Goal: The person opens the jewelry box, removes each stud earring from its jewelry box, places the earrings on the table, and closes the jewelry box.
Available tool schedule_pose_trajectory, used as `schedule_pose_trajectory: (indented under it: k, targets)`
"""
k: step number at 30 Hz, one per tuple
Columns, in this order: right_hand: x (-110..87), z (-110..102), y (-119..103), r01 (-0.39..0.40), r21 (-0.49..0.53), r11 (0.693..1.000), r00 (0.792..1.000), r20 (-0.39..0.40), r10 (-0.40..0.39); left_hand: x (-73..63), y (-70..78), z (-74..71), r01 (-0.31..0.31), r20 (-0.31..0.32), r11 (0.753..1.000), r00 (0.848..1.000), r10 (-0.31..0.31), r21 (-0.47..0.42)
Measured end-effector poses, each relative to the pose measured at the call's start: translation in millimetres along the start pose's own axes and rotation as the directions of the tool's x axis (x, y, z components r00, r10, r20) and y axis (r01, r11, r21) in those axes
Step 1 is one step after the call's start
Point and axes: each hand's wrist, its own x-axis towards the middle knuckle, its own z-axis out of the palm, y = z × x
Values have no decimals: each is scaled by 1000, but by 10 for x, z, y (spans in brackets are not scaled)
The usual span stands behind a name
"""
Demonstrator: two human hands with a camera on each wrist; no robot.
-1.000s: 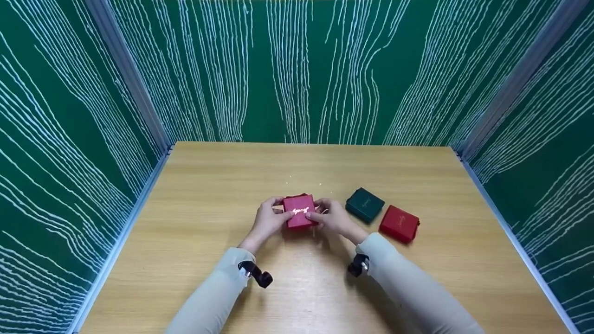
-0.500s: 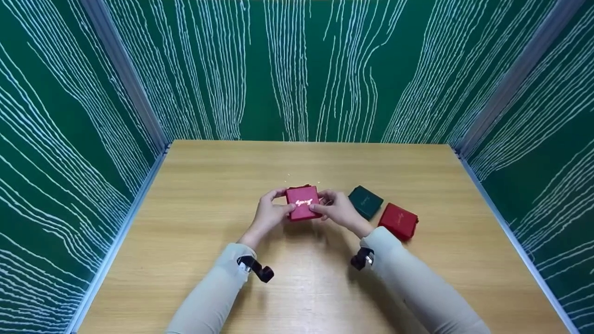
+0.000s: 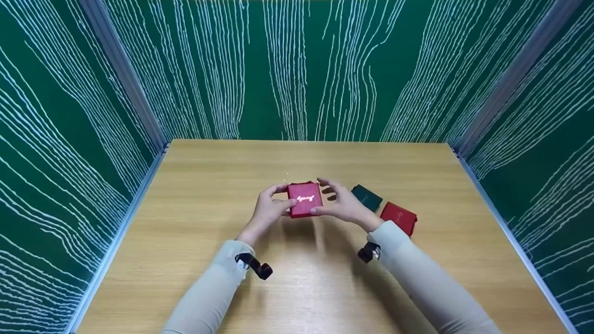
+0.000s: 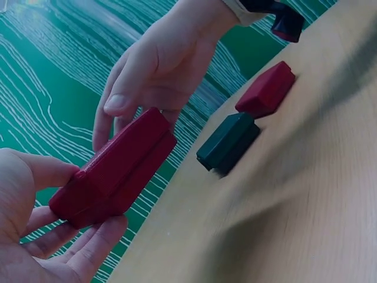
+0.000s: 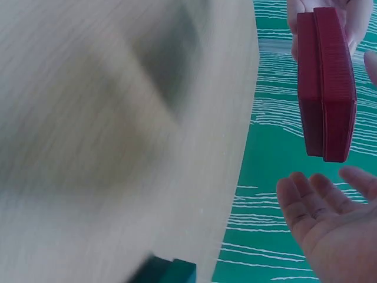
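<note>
Red all over, the held box [image 3: 307, 207] hangs above the counter [image 3: 222, 167] in the head view, lettered face up, gripped on its left side by the left hand [image 3: 268, 209], thumb on top. Spread wide, the right hand [image 3: 344, 204] has its thumb over the near right corner, contact uncertain; a green box [image 3: 365, 199] and a second red box [image 3: 400, 218] rest on the counter to the right. In the left wrist view, left fingers support the underside, so that hand probably bears most of the weight; a firm, level pinch would serve best. In the right wrist view, the right fingers are apart from the box; closing evenly, clear of the side seam, should steady it without tilting.
</note>
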Motion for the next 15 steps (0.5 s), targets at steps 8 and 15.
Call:
schedule_pose_trajectory:
  k: [8,15]
  targets:
    - [-17,-62,-98,90,-108,990,995,40,-87,10,40,22,-2,9,999,1000,2,-37]
    - [-15,-113,-173,80,-188,979,994,91,-64,6,86,50,-2,26,999,1000,3,-46]
